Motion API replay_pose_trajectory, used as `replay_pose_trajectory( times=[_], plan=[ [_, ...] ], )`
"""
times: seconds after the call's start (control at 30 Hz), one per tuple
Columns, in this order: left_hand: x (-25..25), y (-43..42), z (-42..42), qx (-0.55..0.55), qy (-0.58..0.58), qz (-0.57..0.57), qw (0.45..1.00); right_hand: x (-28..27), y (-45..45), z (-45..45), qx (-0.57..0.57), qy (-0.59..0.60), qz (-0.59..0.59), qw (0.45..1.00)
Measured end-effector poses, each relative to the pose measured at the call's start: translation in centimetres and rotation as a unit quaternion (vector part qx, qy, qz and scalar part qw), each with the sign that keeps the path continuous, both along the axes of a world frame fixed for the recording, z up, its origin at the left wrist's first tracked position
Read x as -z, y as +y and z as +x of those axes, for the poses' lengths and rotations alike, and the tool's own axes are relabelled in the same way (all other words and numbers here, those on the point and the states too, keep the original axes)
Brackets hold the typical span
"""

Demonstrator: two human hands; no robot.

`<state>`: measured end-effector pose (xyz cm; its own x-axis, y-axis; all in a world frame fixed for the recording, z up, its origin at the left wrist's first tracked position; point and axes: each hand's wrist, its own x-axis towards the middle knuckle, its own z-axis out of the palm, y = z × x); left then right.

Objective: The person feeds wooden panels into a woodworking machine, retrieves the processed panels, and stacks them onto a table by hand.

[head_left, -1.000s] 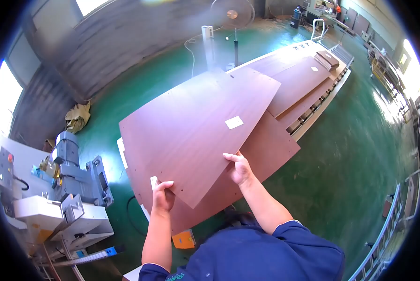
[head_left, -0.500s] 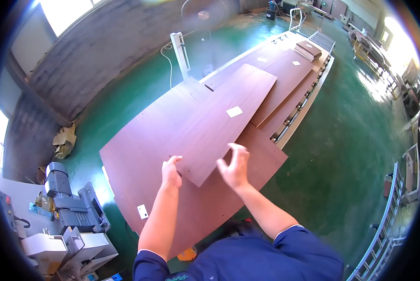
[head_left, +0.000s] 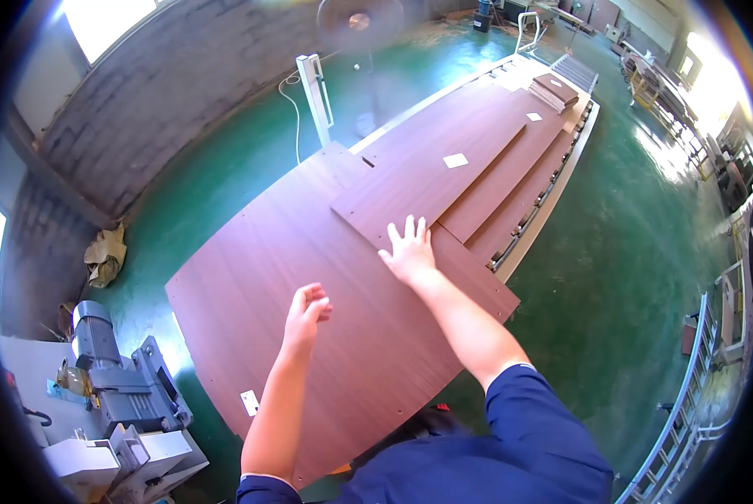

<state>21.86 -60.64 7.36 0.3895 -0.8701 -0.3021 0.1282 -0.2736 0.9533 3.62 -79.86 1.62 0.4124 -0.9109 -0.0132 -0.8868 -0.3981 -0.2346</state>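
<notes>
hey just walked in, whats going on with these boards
A person in a dark blue top has their open right hand at the near corner of a long reddish-brown flat panel, apparently touching it. That panel partly overlaps a wide reddish-brown flat panel. Their left hand hangs over the wide one, holding nothing.

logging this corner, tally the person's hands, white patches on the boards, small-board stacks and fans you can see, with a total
hands: 2
white patches: 4
small-board stack: 1
fan: 1
total: 8
</notes>
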Motion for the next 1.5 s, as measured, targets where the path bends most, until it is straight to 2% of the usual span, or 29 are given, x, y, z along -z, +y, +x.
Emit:
replay_pose_trajectory(
  times=[0.07,0.1,0.37,0.57,0.8,1.27,1.4,1.47,1.5],
  plan=[
    [0.5,3.4,1.4,0.006,0.024,-0.007,1.0,0.1,-2.4,-0.7,-0.016,-0.001,-0.009,1.0],
    [0.2,5.1,1.8,-0.015,0.027,0.002,1.0,-1.3,-3.3,-0.8,-0.016,0.031,0.017,0.999],
    [1.3,18.4,3.9,-0.204,0.09,0.02,0.975,0.5,-13.7,-1.9,0.033,0.025,0.004,0.999],
    [0.6,22.0,2.2,-0.298,0.132,0.019,0.945,2.0,-19.6,-2.8,0.055,-0.013,-0.016,0.998],
    [0.8,22.2,1.3,-0.306,0.142,0.034,0.941,3.6,-22.1,-3.3,0.062,-0.085,-0.037,0.994],
    [0.2,22.1,-0.3,-0.266,0.159,0.015,0.951,3.3,-17.9,-2.0,0.041,-0.077,-0.027,0.996],
    [-0.3,23.8,-0.8,-0.269,0.16,0.021,0.95,4.2,-18.1,-1.2,0.039,-0.101,-0.063,0.992],
    [0.3,24.6,-0.8,-0.257,0.154,0.025,0.954,4.6,-19.3,-2.2,-0.014,-0.057,-0.145,0.988],
    [0.3,25.8,-0.8,-0.277,0.145,0.024,0.95,5.1,-19.8,-2.5,-0.049,-0.089,-0.19,0.976]
  ],
)
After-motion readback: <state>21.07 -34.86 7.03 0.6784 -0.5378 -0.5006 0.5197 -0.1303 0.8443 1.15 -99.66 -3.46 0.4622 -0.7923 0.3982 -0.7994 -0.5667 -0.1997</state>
